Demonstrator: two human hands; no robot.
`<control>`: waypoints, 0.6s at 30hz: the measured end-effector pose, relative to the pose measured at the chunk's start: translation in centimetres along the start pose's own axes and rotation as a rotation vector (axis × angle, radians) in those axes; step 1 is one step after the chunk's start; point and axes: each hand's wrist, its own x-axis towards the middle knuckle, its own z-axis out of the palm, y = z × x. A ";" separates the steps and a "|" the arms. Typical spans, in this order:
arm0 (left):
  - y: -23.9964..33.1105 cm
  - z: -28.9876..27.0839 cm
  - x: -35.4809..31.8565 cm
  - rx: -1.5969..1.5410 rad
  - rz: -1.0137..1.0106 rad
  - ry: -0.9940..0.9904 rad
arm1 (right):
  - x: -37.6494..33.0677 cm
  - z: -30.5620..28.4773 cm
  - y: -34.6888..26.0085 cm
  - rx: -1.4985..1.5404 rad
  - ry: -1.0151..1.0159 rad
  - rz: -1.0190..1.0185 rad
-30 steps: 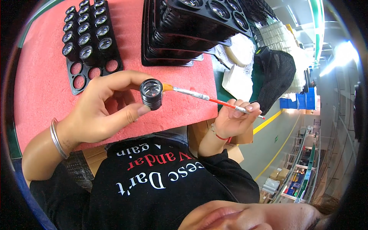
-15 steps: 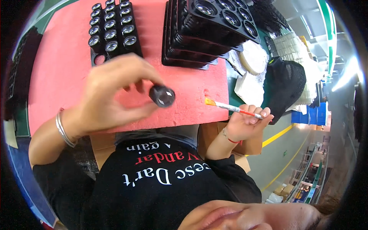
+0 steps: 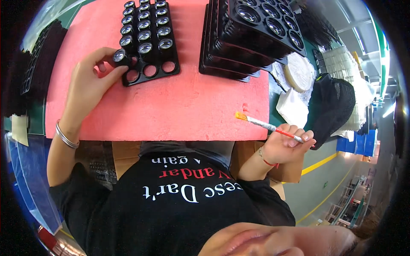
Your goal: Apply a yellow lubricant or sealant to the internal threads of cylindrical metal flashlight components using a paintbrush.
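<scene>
While face-up, lens [image 3: 120, 56] in left grip [image 3: 91, 77]

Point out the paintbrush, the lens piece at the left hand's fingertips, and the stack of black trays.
Paintbrush [image 3: 262, 124]: head view, on its silver section.
Lens piece [image 3: 120, 56]: head view, on its glass face.
Stack of black trays [image 3: 250, 39]: head view, on its side.

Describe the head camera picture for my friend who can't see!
A person's left hand holds a black lens tube beside similar tubes in a tray, while the right hand holds a paintbrush. A stack of black trays stands nearby on a pink mat.
</scene>
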 end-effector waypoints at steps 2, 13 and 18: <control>0.2 0.1 0.3 0.014 -0.003 -0.016 | 0.0 0.0 0.1 0.002 -0.002 -0.002; 1.6 -0.1 0.9 0.131 0.053 -0.041 | 0.0 0.0 0.1 -0.046 -0.004 -0.036; 8.0 -2.4 1.1 0.354 0.187 0.231 | 0.0 0.2 -0.3 -0.010 -0.004 -0.031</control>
